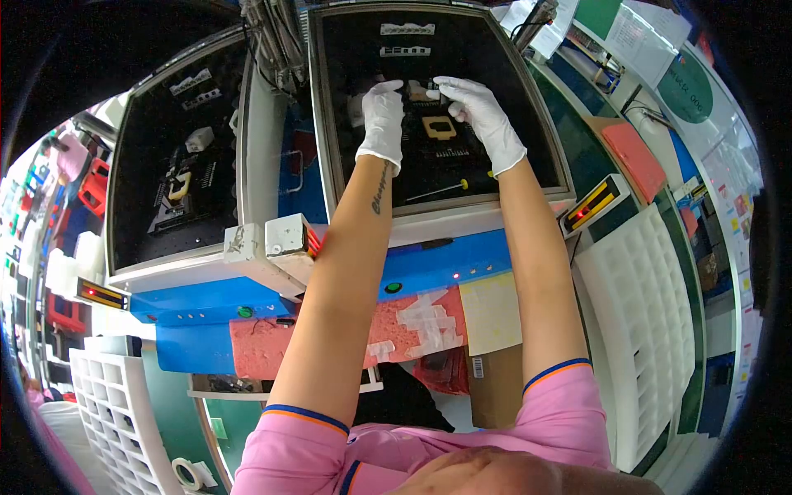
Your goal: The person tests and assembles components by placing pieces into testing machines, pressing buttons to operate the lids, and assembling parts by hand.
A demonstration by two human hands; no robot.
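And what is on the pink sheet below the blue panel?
The pink sheet has pale tape patches on its right part and a small black piece at its upper edge. The left forearm crosses it, hiding what lies beneath.

A factory workstation, shown by machine bays [483,183], foam trays [639,305] and a screwdriver [439,190].

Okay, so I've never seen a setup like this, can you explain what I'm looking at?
There's no robot here: a person is working in white gloves, seen in one picture from a head-worn camera looking forward and down. The left hand and right hand are over a dark framed work surface. On it lie a pale ring-shaped piece and a thin tool with a yellow handle. I can't tell whether either hand holds anything.
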